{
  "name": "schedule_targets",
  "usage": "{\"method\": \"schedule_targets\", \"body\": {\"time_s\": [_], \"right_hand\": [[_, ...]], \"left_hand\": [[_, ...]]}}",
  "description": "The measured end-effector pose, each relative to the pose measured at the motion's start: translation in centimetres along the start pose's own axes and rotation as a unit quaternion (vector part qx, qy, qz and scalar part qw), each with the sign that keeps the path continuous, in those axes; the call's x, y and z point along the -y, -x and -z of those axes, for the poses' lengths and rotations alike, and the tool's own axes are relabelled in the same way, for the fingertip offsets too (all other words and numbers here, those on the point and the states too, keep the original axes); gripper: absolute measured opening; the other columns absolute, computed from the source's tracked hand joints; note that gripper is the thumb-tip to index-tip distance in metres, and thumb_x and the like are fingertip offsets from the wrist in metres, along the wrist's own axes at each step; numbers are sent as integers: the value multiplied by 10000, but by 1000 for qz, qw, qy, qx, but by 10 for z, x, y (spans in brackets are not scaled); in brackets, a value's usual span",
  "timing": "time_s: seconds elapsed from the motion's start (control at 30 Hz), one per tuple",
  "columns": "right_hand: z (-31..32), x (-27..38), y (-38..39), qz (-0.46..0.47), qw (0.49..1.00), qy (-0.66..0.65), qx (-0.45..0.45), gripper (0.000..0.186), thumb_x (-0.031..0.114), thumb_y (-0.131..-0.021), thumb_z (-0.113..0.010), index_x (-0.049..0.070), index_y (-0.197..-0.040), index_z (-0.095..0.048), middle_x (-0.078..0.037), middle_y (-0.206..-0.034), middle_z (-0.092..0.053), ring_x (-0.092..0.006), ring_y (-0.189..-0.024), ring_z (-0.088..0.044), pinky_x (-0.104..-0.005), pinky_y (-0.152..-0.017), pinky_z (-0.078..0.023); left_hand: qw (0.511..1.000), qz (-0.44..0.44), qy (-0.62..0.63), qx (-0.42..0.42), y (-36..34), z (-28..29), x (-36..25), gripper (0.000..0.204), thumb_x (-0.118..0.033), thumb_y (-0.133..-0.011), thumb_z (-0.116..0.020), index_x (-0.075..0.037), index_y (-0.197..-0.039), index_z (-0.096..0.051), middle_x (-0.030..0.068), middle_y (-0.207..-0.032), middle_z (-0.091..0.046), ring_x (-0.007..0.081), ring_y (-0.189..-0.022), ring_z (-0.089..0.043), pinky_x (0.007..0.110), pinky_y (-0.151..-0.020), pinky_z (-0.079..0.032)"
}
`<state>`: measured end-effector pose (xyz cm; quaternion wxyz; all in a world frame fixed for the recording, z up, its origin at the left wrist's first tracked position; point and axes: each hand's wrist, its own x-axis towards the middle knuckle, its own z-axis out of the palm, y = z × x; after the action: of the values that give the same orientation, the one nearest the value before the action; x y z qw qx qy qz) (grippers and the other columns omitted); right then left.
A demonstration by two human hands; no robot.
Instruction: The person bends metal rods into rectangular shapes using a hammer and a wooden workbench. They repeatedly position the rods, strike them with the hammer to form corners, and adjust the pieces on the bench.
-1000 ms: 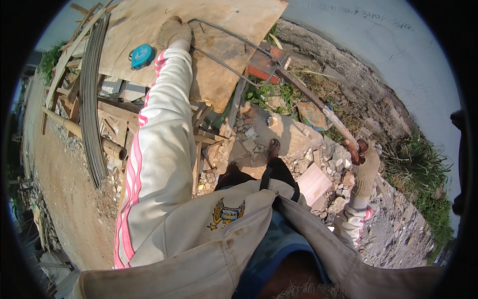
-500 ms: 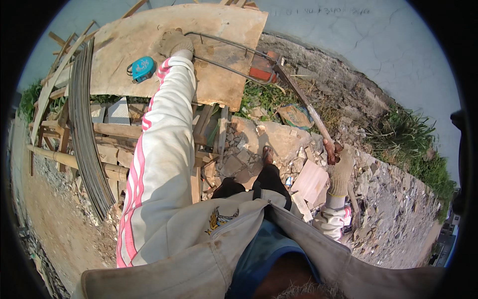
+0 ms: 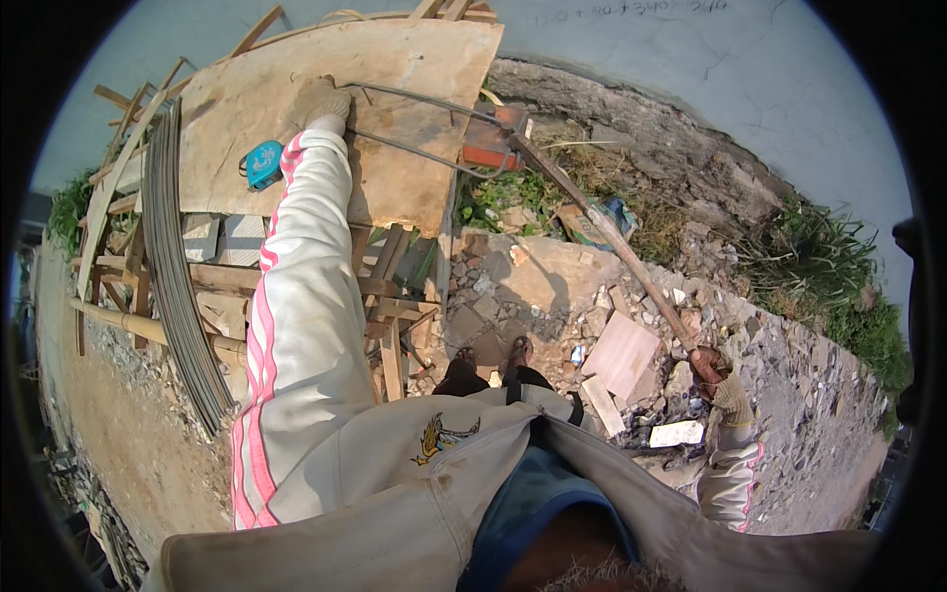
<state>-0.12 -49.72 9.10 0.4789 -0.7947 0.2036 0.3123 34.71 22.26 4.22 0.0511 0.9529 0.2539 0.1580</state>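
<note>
My left hand (image 3: 324,103), in a knitted work glove, is closed around one end of a thin bent steel rod (image 3: 414,96) on the wooden board (image 3: 434,44). The rod stretches right from the hand and doubles back in a narrow loop. Its far end meets a long rusty bar (image 3: 602,219) beside a red block (image 3: 488,145). My right hand (image 3: 718,380), in a glove with bare fingertips, grips the near end of that bar, low on the right. A blue tape measure (image 3: 262,165) lies on the board left of my left forearm.
A bundle of long thin steel strips or rods (image 3: 178,266) rests over the timber frame (image 3: 232,279) at left. Broken rubble (image 3: 779,414) covers the ground, with a pinkish tile (image 3: 621,353) near my feet. A grey wall (image 3: 671,69) rises behind a rough ledge (image 3: 602,113).
My right hand has swung the bar's near end down and to the right, away from the board. My left hand keeps its grip on the rod; the whole view has shifted slightly.
</note>
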Motion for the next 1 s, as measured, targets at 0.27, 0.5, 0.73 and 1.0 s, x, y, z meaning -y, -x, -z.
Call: {"method": "schedule_targets", "body": {"time_s": [0.27, 0.5, 0.73, 1.0], "right_hand": [[-36, 16, 40, 160, 968, 99, -168, 459, 400, -1020, -642, 110, -691, -506, 84, -643, -316, -74, -617, -279, -304, -557, -214], [-121, 21, 86, 119, 924, 201, -302, 463, 440, -993, -663, 23, -806, -594, -104, -598, -392, -213, -601, -363, -358, -557, -347], [-255, 19, 123, 78, 882, 260, -385, 430, 435, -1020, -598, 31, -876, -620, -278, -733, -599, -482, -696, -610, -520, -588, -432], [-168, 37, 148, 32, 998, -16, -56, 398, 486, -1055, -536, 130, -878, -510, 17, -600, -453, -87, -439, -402, -301, -408, -306]], "left_hand": [[998, -34, -27, 45, -2, 3, 1, 360, -351, -893, -620, -173, -1193, -709, 115, -1292, -678, 323, -1218, -633, 460, -970, -518], [999, -52, 3, 3, 4, -1, 5, 350, -352, -887, -622, -153, -1162, -706, 148, -1292, -670, 348, -1199, -632, 465, -967, -515], [997, -70, -15, -24, 7, -3, 7, 406, -357, -892, -630, -147, -1232, -699, 143, -1282, -680, 343, -1214, -634, 462, -984, -516], [999, -44, -7, 6, 5, -2, 6, 391, -317, -931, -595, -210, -1298, -673, 80, -1327, -668, 292, -1252, -621, 441, -991, -524]]}}
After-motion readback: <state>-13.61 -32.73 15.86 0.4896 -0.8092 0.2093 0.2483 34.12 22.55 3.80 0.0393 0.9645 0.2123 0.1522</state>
